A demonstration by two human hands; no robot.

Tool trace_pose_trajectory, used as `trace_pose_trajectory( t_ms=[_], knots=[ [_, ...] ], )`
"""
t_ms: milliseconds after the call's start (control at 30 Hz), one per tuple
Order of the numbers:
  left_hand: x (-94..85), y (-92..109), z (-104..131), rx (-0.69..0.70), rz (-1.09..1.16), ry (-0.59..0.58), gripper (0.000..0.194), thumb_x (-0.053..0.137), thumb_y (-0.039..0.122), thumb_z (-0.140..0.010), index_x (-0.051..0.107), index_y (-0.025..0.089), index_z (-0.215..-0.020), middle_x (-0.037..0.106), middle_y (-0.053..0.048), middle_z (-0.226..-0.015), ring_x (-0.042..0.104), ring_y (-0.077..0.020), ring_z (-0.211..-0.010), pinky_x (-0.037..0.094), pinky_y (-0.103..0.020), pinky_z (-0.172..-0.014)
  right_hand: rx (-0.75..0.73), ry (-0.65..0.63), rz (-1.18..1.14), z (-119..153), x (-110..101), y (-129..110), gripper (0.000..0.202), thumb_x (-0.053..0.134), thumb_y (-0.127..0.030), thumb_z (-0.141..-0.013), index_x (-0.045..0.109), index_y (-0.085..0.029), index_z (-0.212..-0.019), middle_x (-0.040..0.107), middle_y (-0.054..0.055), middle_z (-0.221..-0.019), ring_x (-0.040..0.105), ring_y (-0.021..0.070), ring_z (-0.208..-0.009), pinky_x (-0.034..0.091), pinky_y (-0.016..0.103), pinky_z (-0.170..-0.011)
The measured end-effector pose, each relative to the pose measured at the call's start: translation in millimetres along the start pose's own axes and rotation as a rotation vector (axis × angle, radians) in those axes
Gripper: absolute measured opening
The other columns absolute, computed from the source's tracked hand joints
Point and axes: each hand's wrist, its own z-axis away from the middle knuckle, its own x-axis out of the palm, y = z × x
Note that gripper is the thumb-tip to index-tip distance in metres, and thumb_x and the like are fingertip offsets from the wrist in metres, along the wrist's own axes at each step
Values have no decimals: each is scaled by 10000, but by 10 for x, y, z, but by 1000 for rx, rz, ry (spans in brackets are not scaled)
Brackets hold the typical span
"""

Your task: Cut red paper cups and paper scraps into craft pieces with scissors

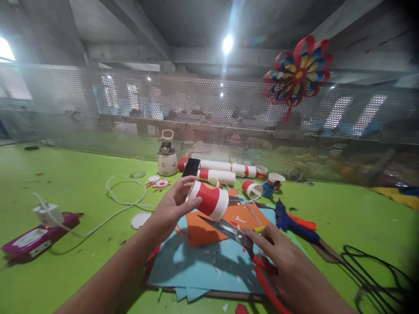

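My left hand is closed around a red and white paper cup, which lies tilted on its side in the air. In my right hand is a pair of scissors with red handles. Its blades point left, just below the cup, and look slightly apart; whether they touch the cup I cannot tell. Under both hands lie an orange paper sheet and a light blue sheet strewn with small scraps.
A blue glue gun with a black cable lies right. Left are a purple power strip and a white charging cable. Behind stand a bottle, a phone, white rolls and more cups.
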Motion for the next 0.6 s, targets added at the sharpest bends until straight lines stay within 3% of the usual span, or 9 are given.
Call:
trace_pose_trajectory(
  t_ms=[167,333,433,500,600],
  knots=[
    [73,37,3,-94,61,55,484,745,227,-725,518,219,-1153,700,-61,-944,645,-197,-904,485,-306,-802,7,43,53,-10,104,30,537,391,-1,-808,489,-150,-1314,488,117,-889,537,252,-700,498,443,-594],
    [-7,41,-38,-57,68,95,502,740,216,-729,539,214,-1189,701,-70,-985,644,-185,-895,492,-309,-831,31,27,17,-12,11,7,534,414,-19,-794,493,-158,-1304,517,131,-953,575,251,-776,531,438,-666],
    [-112,39,-74,-41,58,88,510,715,231,-758,526,240,-1231,693,-65,-1000,643,-180,-858,516,-337,-811,126,-80,-156,3,-98,24,472,455,-138,-855,488,-236,-1315,570,131,-1104,617,262,-974,537,435,-823],
    [-158,41,-85,-46,43,54,504,707,247,-766,533,251,-1239,684,-70,-1014,639,-203,-891,525,-361,-804,179,-129,-311,19,-137,59,415,478,-279,-896,510,-255,-1309,579,133,-1249,568,292,-1149,486,461,-939],
    [-173,40,-76,-39,26,-22,480,708,255,-764,565,262,-1221,675,-81,-1040,628,-234,-955,522,-373,-811,168,-146,-481,37,-150,96,401,506,-371,-903,541,-235,-1279,613,128,-1266,586,292,-1148,477,455,-963]
  ],
)
